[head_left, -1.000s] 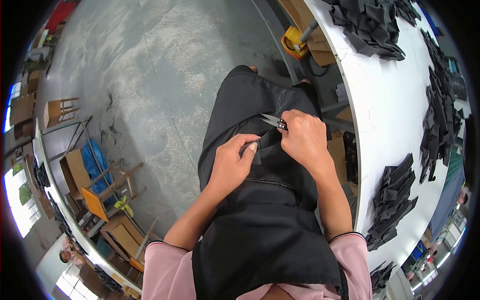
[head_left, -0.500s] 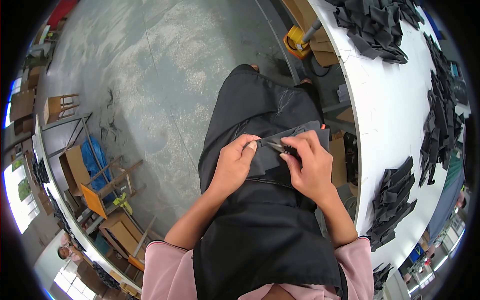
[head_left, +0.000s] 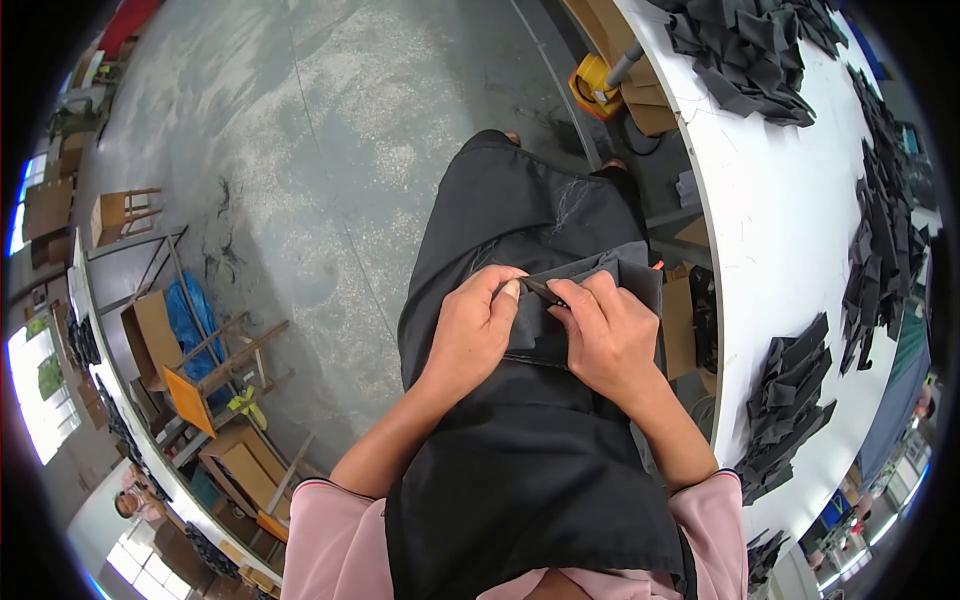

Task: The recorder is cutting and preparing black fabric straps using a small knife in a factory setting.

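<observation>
A dark grey fabric piece [head_left: 625,268] lies over my lap on the black apron [head_left: 530,455]. My left hand [head_left: 475,320] pinches its edge between thumb and fingertips. My right hand [head_left: 608,328] is closed around a pair of thread snips [head_left: 541,291]. Only the pointed blades stick out, toward my left fingertips and close against the cloth; the handles are hidden in the palm. Whether the blades touch the fabric I cannot tell. A small bit of orange shows beside the far right corner of the cloth.
On my right runs a white table [head_left: 750,230] with heaps of dark fabric pieces [head_left: 745,60] and another stack [head_left: 785,410] nearer me. A yellow object [head_left: 594,85] and cardboard stand by the table. Wooden frames and boxes [head_left: 245,465] are at left. Another person [head_left: 135,500] sits far left.
My right hand has closed more tightly, and the snips' blades, apart before, now look together. The blades have shifted slightly left toward my left fingertips. My left hand has barely moved.
</observation>
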`<act>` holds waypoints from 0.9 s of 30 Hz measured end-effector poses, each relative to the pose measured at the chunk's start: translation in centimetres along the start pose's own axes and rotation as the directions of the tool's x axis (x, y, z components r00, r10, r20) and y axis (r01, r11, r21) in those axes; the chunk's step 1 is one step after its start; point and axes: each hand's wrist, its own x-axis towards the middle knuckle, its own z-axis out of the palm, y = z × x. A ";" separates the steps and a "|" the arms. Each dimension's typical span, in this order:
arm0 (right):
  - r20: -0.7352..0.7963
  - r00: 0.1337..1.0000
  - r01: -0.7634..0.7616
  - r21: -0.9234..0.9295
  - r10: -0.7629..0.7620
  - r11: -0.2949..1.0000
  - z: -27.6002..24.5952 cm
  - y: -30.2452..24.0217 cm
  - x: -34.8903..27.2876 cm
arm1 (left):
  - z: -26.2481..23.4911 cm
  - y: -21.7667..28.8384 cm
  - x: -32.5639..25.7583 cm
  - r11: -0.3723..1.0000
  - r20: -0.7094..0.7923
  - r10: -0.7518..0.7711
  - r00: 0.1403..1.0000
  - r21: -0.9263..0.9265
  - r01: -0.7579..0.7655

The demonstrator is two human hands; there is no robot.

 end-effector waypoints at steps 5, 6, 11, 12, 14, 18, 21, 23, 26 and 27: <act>0.065 0.988 -0.147 0.057 0.143 0.988 -0.3 -0.5 0.0 | 0.4 0.0 -0.1 0.997 -0.053 0.046 0.998 0.060 -0.042; 0.064 0.988 -0.146 0.056 0.142 0.988 -0.4 -0.4 0.0 | 0.4 0.0 -0.1 0.997 -0.053 0.047 0.997 0.059 -0.044; 0.091 0.928 -0.371 0.335 0.363 0.866 -1.0 -0.6 -0.3 | 0.1 0.4 0.0 0.998 -0.066 -0.010 0.998 0.065 0.014; 0.083 0.936 -0.351 0.280 0.341 0.894 -1.0 -0.9 -0.1 | 0.1 0.4 0.0 0.998 -0.065 -0.009 0.998 0.066 0.013; 0.051 0.966 -0.259 0.228 0.255 0.939 -0.5 -1.0 -0.1 | 0.1 0.5 0.0 0.996 -0.086 0.046 0.995 0.086 -0.038; 0.041 0.978 -0.205 0.086 0.202 0.975 -0.1 -1.0 -0.1 | 0.4 1.0 0.1 0.998 -0.078 0.062 0.995 0.038 -0.059; 0.023 0.972 -0.236 0.119 0.235 0.964 -0.1 -0.9 -0.2 | 0.3 1.2 0.0 0.998 -0.052 -0.048 0.998 0.041 0.050; -0.011 0.948 -0.305 0.255 0.319 0.918 -0.3 -1.1 -0.3 | 0.4 0.8 0.1 0.999 -0.063 -0.014 0.998 0.037 0.016; 0.077 0.909 -0.409 0.352 0.410 0.842 -0.4 -0.5 -0.4 | 0.9 1.0 0.2 0.995 -0.084 0.094 0.992 0.028 -0.092; 0.077 0.897 -0.427 0.403 0.435 0.810 -0.3 -0.2 -0.5 | 0.9 1.2 0.4 0.998 -0.070 0.051 0.996 0.035 -0.048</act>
